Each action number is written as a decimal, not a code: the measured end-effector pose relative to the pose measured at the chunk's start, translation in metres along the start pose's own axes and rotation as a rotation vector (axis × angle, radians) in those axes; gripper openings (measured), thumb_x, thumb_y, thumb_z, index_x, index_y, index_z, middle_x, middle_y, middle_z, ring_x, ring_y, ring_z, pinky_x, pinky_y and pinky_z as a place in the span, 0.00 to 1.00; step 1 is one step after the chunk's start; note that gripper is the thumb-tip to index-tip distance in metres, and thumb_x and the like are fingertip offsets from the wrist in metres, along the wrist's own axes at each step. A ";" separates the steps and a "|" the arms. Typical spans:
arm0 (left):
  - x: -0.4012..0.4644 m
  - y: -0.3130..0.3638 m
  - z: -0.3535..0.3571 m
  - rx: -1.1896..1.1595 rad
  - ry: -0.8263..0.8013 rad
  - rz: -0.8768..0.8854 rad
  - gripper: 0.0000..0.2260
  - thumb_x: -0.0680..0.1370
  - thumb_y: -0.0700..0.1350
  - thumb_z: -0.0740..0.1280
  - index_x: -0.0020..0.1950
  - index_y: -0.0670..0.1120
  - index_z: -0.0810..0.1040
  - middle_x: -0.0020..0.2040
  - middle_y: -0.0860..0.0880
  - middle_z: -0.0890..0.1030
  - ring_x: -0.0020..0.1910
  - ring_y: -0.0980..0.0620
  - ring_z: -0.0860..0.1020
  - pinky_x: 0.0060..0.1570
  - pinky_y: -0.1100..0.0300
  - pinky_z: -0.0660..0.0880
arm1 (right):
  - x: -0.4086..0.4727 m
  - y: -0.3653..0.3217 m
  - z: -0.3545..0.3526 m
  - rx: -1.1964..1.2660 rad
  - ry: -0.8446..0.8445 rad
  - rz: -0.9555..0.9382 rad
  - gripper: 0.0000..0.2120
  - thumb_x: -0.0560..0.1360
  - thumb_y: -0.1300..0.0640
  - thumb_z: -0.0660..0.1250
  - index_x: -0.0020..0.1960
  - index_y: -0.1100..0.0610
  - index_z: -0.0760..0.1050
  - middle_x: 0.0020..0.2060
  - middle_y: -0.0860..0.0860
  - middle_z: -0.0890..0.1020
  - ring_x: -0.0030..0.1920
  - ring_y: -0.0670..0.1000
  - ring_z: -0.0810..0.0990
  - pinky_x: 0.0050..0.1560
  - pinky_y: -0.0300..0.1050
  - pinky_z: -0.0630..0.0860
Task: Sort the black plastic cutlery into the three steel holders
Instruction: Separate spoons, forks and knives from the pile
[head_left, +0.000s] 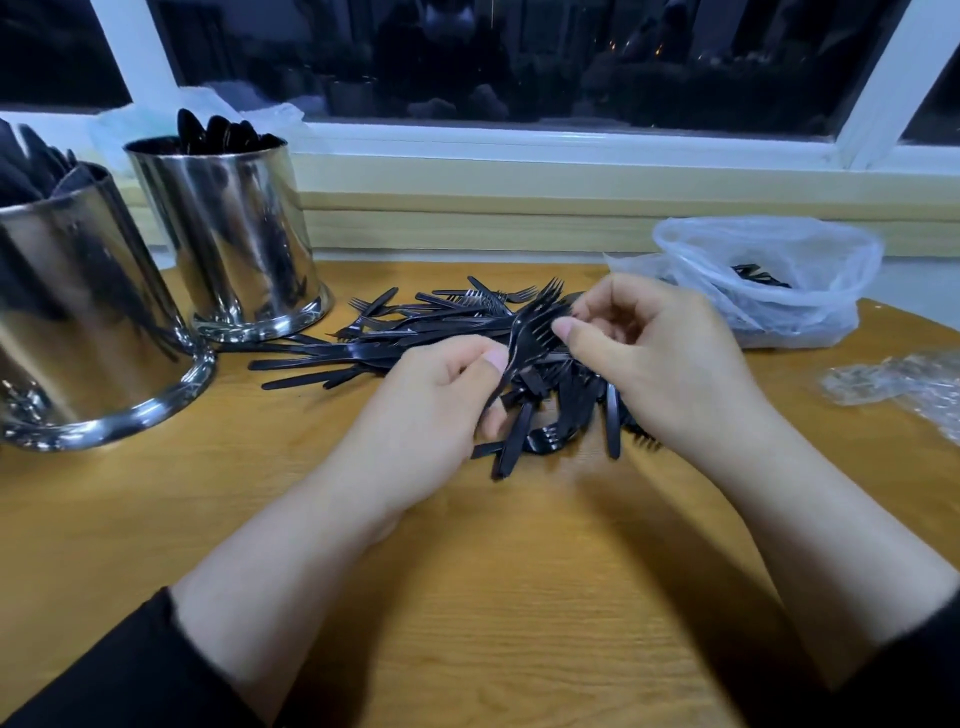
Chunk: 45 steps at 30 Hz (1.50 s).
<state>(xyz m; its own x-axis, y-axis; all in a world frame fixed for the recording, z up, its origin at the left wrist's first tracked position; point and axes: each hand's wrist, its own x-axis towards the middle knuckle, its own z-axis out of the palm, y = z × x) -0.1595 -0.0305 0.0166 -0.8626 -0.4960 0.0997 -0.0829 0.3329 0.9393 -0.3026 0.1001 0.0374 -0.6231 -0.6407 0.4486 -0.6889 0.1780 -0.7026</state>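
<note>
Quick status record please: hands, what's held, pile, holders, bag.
left hand: grips a bunch of forks
right hand: pinches the tines of that bunch
pile: loose forks on the table
near holder: cutlery inside, type unclear
far holder: spoons
third holder: not in view
bag: a few forks inside

Mirror-polished steel holders (234, 234), glossy black plastic forks (415, 332), wood-grain table (519, 597).

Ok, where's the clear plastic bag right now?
The plastic bag sits at the far right of the table, below the window sill, just beyond the right hand and the pile of forks.
</note>
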 end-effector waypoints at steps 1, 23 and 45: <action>0.001 -0.003 -0.002 -0.018 0.022 -0.015 0.15 0.86 0.54 0.59 0.49 0.48 0.81 0.30 0.51 0.72 0.23 0.55 0.62 0.26 0.61 0.62 | 0.003 0.002 0.004 -0.008 0.009 -0.002 0.07 0.76 0.50 0.72 0.42 0.51 0.79 0.31 0.44 0.73 0.33 0.43 0.69 0.36 0.39 0.67; 0.009 -0.015 -0.003 0.409 0.181 0.123 0.19 0.84 0.56 0.62 0.41 0.43 0.73 0.27 0.55 0.67 0.27 0.57 0.65 0.28 0.65 0.63 | -0.002 0.021 -0.005 -0.483 -0.603 0.143 0.09 0.71 0.39 0.74 0.49 0.40 0.81 0.48 0.41 0.73 0.48 0.40 0.74 0.48 0.41 0.69; 0.011 -0.017 -0.003 0.453 0.164 0.072 0.19 0.83 0.55 0.63 0.38 0.43 0.73 0.33 0.42 0.76 0.26 0.56 0.67 0.30 0.63 0.65 | -0.001 0.025 -0.018 -0.551 -0.599 0.230 0.15 0.69 0.37 0.74 0.51 0.39 0.76 0.45 0.43 0.73 0.45 0.43 0.72 0.49 0.45 0.66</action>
<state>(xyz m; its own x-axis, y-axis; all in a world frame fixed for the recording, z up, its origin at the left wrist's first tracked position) -0.1658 -0.0436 0.0031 -0.7873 -0.5664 0.2436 -0.2663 0.6687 0.6942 -0.3256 0.1183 0.0296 -0.5756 -0.8037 -0.1506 -0.7475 0.5918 -0.3015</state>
